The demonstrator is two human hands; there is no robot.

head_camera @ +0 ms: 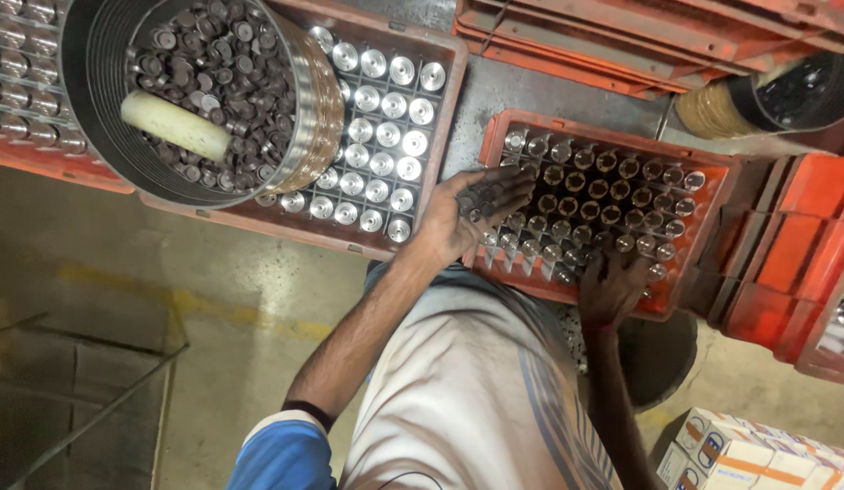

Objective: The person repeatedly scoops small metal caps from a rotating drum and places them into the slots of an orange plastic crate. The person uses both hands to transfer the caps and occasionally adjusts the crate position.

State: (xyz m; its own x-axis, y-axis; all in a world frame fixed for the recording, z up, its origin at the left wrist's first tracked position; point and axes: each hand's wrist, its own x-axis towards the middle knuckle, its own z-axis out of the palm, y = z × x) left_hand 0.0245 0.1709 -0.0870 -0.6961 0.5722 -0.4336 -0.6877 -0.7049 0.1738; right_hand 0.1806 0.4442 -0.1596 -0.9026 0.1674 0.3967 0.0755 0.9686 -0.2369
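Keep your left hand [472, 213] cupped level at the orange tray's [712, 172] near-left corner so its small dark caps [484, 201] stay put, while your right hand's [613, 286] fingertips, pinching nothing visible, seat pieces along the near edge

A grey metal worktop [495, 95] carries several red plastic trays. One compartment tray [703, 236] lies near its front edge, its cells holding small dark metal cylinders. Beside it lies a second tray [440, 100] of shiny round caps, with a round metal basin [95, 109] resting across it. Empty red trays [640, 36] lie stacked at the back. Below, the concrete floor [168, 263] bears a faded yellow line.
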